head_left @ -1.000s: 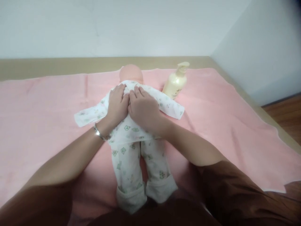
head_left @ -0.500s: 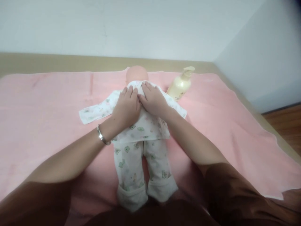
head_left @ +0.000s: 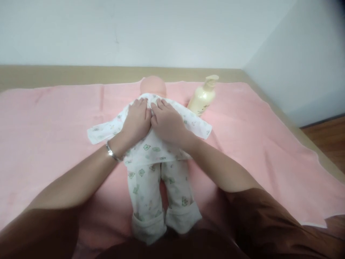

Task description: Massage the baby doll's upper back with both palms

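Note:
A baby doll lies stretched out in front of me, its bare head (head_left: 153,85) at the far end; no face shows. It wears a white printed shirt (head_left: 161,149) with long sleeves spread to both sides, and matching trousers (head_left: 145,190) with turned-up cuffs near my body. My left hand (head_left: 137,119) rests flat on the upper part of the shirt, fingers stretched toward the doll's head. Beside it, my right hand (head_left: 167,120) also lies flat on the shirt, its thumb close to or touching the left hand. Neither hand grips anything.
A pink cloth (head_left: 54,136) covers most of the surface under the doll. A cream pump bottle (head_left: 203,97) is just beyond the doll's right-side sleeve. Pale walls (head_left: 161,32) meet at the back right, and a wooden floor (head_left: 329,140) shows at the right.
My right hand has slid slightly left and toward me over the shirt. My left hand has shifted a little left. The whole view has moved slightly.

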Available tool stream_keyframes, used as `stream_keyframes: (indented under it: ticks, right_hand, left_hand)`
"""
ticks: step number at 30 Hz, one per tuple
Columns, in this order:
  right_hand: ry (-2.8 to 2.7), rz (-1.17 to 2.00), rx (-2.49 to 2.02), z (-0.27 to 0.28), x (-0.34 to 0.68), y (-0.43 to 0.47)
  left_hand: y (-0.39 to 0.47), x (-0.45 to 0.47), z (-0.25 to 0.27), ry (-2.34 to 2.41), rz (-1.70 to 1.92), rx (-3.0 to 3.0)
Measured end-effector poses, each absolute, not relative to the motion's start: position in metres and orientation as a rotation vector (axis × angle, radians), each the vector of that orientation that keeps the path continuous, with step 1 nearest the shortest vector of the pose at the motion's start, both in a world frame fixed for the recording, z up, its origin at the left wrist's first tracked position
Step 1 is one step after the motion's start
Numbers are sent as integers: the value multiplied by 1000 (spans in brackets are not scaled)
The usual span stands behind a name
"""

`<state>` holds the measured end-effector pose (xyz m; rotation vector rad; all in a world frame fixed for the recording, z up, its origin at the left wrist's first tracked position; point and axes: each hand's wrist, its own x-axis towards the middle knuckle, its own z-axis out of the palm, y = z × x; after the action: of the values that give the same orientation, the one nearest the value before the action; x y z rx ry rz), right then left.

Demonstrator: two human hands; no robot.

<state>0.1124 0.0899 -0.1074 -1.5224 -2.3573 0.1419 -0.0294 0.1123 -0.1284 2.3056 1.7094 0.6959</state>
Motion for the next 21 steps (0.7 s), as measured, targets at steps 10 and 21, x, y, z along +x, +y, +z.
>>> stream_keyframes:
  ticks: [10, 21]
  right_hand:
    - [-2345, 311, -1537, -109, 126, 115]
    - [-2420, 18, -1562, -107, 113, 84]
  left_hand:
    - [80, -15, -118, 1589, 692, 2335]
    - [109, -27, -117, 1660, 801, 1990]
